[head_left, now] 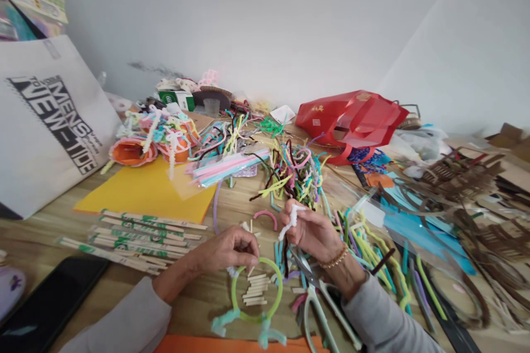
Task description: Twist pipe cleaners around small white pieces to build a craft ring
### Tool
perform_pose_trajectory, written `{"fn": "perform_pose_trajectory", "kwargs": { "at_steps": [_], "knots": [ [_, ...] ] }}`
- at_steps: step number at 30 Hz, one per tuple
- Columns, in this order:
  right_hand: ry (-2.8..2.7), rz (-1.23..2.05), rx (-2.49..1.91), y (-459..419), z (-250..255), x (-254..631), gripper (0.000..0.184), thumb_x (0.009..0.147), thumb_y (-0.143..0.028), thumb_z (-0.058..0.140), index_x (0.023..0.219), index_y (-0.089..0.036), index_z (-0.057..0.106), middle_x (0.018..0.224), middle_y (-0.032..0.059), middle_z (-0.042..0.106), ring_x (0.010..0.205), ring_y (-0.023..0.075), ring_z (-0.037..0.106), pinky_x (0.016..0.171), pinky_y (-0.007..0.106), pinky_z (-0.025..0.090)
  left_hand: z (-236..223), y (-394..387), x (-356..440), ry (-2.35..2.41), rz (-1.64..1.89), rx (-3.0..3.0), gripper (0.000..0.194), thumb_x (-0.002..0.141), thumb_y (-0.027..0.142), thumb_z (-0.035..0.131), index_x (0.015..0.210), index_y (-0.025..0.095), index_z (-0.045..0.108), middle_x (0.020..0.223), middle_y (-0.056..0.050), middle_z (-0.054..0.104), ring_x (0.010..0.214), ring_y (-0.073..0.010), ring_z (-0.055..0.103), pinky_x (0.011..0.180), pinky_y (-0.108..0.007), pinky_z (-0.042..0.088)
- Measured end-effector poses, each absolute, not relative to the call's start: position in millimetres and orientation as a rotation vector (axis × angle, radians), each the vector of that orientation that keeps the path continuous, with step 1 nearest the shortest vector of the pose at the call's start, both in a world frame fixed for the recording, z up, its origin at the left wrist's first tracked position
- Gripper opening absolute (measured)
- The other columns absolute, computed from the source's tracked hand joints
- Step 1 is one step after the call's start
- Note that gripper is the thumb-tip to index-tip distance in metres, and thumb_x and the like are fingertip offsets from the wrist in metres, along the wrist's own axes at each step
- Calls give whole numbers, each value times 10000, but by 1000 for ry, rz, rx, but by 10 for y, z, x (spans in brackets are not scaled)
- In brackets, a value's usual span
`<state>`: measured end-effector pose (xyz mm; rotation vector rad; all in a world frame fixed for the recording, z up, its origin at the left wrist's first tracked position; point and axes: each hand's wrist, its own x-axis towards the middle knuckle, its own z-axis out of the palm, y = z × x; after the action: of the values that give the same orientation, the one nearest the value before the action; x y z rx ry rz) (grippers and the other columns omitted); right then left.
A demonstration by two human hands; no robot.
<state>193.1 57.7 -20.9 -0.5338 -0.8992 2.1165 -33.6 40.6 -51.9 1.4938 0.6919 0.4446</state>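
Table [124, 309]: wooden, heaped with craft supplies.
Tote bag [45, 121]: white, printed, propped at left edge.
Red bag [351, 118]: near far edge, right of centre.
Yellow card [144, 193]: left of centre.
Left hand [226, 251]: above near edge, fingertips pressed together, pinched item hidden.
Right hand [308, 231]: right of left hand, thumb and fingers pinching white pipe cleaner [291, 220], tilted upward.
Scissors [318, 298]: pale-handled, just below right hand.
Green ring [232, 292]: pipe cleaner, flat near edge, just beneath left hand.
Small sticks [254, 289]: stacked inside ring.
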Motion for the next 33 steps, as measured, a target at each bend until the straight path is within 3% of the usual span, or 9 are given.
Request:
{"fn": "perform_pose_trajectory", "kwargs": {
  "at_steps": [9,14,17,20,25,33],
  "knots": [
    [-950,2095,-534,557,-207,1920,226,807,-329,631,919,-198,485,834,15,627,642,86,613,575,181,499,-556,412,-342,680,444,1500,237,730,351,690,729,118,652,623,-4,619,565,-96,531,553,-187,393],
    [-1064,1999,-646,530,-194,1860,227,749,-279,711,831,-152,541,732,21,661,578,91,619,557,186,510,-496,396,-325,693,451,1476,250,726,360,691,718,114,643,599,-2,617,529,-87,509,531,-185,376],
    [-1149,1942,-736,514,-208,1831,243,730,-276,728,872,-143,583,727,28,678,589,100,629,556,189,507,-450,387,-314,700,468,1488,249,734,356,680,714,111,644,596,-3,617,524,-83,498,511,-178,356],
    [-1277,1846,-830,502,-234,1815,253,747,-316,709,908,-142,623,735,26,679,590,97,619,555,193,491,-430,382,-304,711,484,1494,231,744,340,672,720,111,645,612,-10,627,535,-85,504,514,-177,356],
    [-1542,1616,-920,487,-284,1776,230,765,-359,687,810,-138,638,674,2,649,554,83,560,532,193,442,-443,379,-290,717,504,1461,223,737,330,675,716,110,642,612,-11,628,539,-88,509,530,-186,365],
    [-1536,1704,-915,435,-314,1713,291,758,-409,681,805,-140,581,652,-4,632,534,87,549,527,204,428,-432,370,-260,858,543,1410,227,712,327,674,691,103,650,586,-8,623,520,-90,498,518,-196,349]
  ]
}}
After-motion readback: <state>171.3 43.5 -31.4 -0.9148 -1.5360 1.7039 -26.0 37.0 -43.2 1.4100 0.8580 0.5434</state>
